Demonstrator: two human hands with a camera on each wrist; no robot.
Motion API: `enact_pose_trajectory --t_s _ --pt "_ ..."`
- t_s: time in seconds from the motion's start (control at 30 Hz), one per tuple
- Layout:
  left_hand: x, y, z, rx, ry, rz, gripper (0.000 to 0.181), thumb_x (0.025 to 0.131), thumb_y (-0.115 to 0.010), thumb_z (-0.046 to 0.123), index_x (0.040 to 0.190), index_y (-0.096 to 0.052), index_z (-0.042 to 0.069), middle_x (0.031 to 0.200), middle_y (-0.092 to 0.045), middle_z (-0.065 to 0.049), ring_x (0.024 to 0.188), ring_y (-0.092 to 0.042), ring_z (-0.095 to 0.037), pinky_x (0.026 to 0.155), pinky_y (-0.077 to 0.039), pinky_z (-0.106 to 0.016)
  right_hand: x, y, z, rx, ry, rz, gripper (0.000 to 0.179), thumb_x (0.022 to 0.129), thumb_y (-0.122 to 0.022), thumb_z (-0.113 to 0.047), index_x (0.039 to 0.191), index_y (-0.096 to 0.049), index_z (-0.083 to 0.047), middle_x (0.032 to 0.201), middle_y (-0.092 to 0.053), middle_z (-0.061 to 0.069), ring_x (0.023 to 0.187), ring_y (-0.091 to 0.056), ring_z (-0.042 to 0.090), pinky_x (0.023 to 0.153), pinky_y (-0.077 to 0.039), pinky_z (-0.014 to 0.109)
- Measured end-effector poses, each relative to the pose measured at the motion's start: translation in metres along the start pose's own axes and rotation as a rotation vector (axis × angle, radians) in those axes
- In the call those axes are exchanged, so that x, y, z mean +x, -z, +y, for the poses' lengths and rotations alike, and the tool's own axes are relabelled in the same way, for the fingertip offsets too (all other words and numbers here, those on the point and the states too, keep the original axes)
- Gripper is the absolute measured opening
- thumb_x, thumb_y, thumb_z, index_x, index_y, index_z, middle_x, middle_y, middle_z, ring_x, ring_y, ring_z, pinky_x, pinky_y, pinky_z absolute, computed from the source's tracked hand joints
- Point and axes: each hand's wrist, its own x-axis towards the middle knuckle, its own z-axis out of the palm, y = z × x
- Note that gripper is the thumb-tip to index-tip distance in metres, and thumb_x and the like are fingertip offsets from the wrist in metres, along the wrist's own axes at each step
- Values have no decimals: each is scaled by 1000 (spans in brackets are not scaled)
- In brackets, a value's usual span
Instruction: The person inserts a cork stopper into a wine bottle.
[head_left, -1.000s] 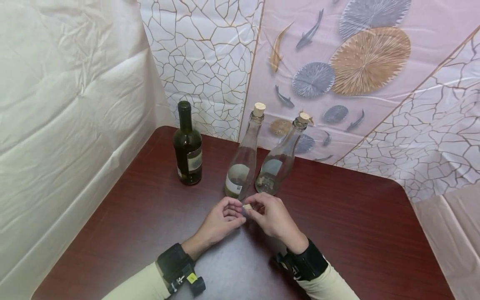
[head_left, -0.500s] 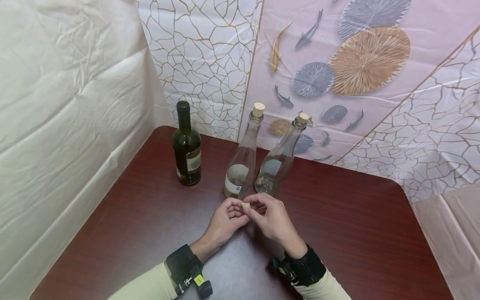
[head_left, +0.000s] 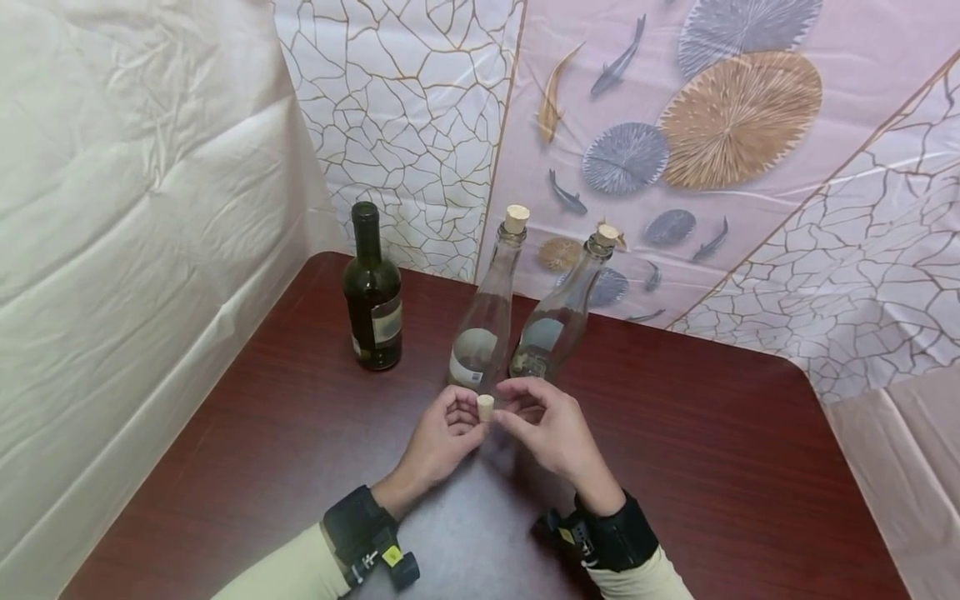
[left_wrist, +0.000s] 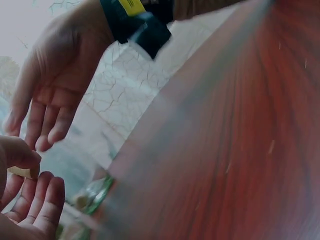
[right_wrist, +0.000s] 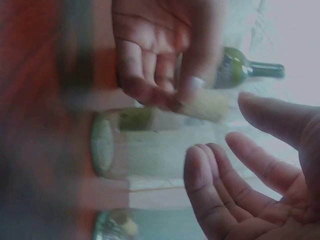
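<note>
A small tapered cork [head_left: 486, 407] stands upright between the thumb and fingertips of my left hand [head_left: 442, 429], which pinches it above the table. Just to the right, my right hand [head_left: 551, 429] is spread, thumb and fingers apart, holding nothing. In the right wrist view the cork [right_wrist: 205, 106] is blurred and clear of the right fingers [right_wrist: 197, 172]. Behind the hands stand two clear glass bottles, the left one [head_left: 480, 337] and the right one [head_left: 551, 333], each with a cork in its mouth. Part of their bases is hidden by the hands.
A dark green bottle [head_left: 375, 312] with no cork stands upright to the left at the back of the reddish-brown table [head_left: 712, 450]. Cloth hangs along the table's left side and back, with a patterned curtain [head_left: 420, 150] behind the bottles.
The cork has gone from the right hand's fingers into the left hand's pinch and now stands upright. The right hand has let go and drawn slightly right. The bottles have not moved.
</note>
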Motion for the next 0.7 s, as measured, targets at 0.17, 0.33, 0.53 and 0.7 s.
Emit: enact_pose_trajectory --t_s 0.17,0.33,0.53,0.7 --pt "4 13 2 442 -323 25 33 75 -73 2 104 -62 11 96 -62 -1 85 -61 -10 74 -56 -29 -1 8 -3 7 -5 -2 35 81 -79 -19 113 -69 -9 99 -70 4 81 -67 14 71 -58 34" --pt "8 24 4 749 -596 69 30 77 -72 5 105 -65 13 101 -60 0 92 -59 -13 77 -54 -33 -3 1 -2 50 -15 -38 36 82 -78 -21 114 -68 -8 103 -69 11 82 -67 17 71 -58 35" --pt "10 27 9 858 -739 72 24 82 -63 2 104 -67 11 102 -59 -4 97 -57 -16 77 -55 -32 -4 -7 -6 124 -69 5 37 82 -78 -19 115 -66 -8 109 -67 15 85 -67 20 74 -58 35" --pt "9 25 17 883 -770 55 23 84 -63 2 104 -67 12 103 -58 -4 97 -56 -16 75 -54 -31 -4 -4 -32 200 -119 15 35 83 -75 -6 115 -64 3 109 -65 24 89 -67 31 74 -57 32"
